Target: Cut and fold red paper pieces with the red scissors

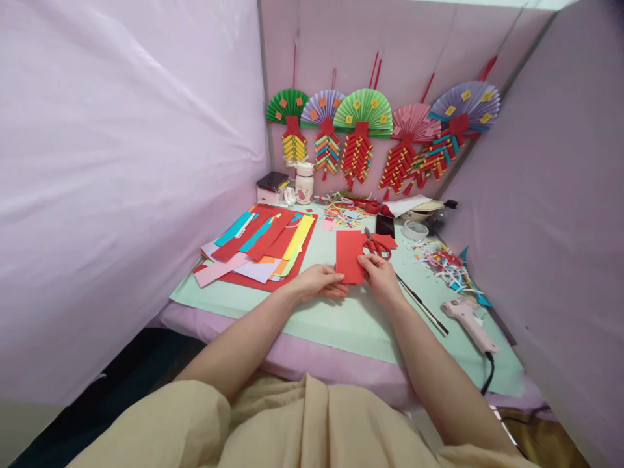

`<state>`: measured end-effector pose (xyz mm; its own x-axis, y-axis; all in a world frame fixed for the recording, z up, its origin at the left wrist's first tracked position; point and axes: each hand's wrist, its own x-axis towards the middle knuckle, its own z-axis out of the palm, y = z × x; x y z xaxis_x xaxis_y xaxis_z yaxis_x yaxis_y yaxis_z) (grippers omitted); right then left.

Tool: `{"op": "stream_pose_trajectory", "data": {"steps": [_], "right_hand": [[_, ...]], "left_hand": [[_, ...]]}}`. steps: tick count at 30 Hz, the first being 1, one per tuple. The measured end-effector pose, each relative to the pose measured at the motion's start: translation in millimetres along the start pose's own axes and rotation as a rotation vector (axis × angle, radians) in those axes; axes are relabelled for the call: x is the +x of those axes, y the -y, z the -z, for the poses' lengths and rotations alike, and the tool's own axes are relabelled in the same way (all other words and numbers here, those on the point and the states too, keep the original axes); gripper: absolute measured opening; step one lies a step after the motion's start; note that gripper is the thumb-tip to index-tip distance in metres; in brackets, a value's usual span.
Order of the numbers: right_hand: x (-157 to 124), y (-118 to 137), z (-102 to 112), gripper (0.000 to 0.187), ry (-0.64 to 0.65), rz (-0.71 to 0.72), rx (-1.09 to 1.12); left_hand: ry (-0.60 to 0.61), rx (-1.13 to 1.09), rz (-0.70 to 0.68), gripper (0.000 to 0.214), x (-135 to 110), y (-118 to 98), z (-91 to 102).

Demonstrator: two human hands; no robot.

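Observation:
A red paper rectangle [350, 250] is held upright on its long side just above the table, between my two hands. My left hand [322, 282] pinches its lower left corner, with the other fingers stretched out below. At its right edge, my right hand [381, 276] grips the paper between thumb and fingers. Just beyond my right hand lie red-handled scissors [375, 246], with their blades pointing away to the left. Red paper pieces [389, 240] lie under and behind the scissors.
Coloured paper sheets and strips [263, 250] are piled at left. A dark rod [424, 305] and a glue gun [470, 323] lie at right. Behind are a phone [385, 225], tape roll [415, 230], paper scraps [446, 260] and bottle [305, 184]. Several paper fans [363, 114] hang on the wall.

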<state>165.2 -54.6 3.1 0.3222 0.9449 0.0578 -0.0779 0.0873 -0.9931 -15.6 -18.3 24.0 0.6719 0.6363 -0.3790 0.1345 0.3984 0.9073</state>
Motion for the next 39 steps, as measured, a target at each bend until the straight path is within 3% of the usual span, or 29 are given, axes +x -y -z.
{"op": "stream_pose_trajectory", "data": {"steps": [16,28,30,34,36,39], "right_hand": [[-2.1,1.5,-3.6,0.033,-0.009,-0.011,0.024],[-1.7,0.7,-1.9,0.038,-0.018,0.009,-0.069],[-2.9,2.5,-2.2,0.036,-0.074,0.089,-0.137],[-7.4,6.9,-2.8,0.032,-0.271,0.524,-0.433],[-9.6,8.4,-3.6,0.026,-0.204,0.685,-0.581],[-11.5,10.0,-5.5,0.016,-0.026,0.743,-0.657]], "left_hand": [[-0.034,0.062,0.003,0.02,5.2,3.1,2.2],[0.029,0.095,-0.04,0.027,2.0,1.2,1.2],[0.011,0.172,-0.092,0.028,5.0,4.1,2.2],[-0.11,0.366,-0.221,0.025,11.1,10.2,3.1],[-0.163,0.477,-0.308,0.023,11.8,12.1,3.6],[-0.284,0.663,-0.491,0.024,10.6,12.1,5.0]]}}
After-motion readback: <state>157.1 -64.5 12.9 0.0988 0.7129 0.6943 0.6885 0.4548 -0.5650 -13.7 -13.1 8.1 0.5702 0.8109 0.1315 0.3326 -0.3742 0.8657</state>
